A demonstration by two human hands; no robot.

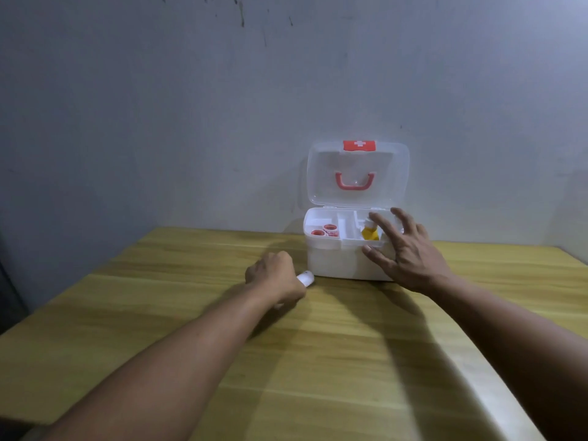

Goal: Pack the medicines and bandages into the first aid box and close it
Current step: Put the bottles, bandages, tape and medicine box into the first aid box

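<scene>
White plastic first aid box (346,259) right of centre, clear lid (358,173) propped open for loading; left hand (273,275) clenched around small white roll (306,278) beside box front; right hand (404,246) spread, empty, over right compartment, apparently steadying.

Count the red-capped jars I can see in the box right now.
2, both in the left compartment of the tray: one jar at the front, another jar just behind and right of it. More may be hidden.

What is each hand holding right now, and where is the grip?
Left hand is closed around a white tube, one end sticking out. Right hand holds nothing.
</scene>
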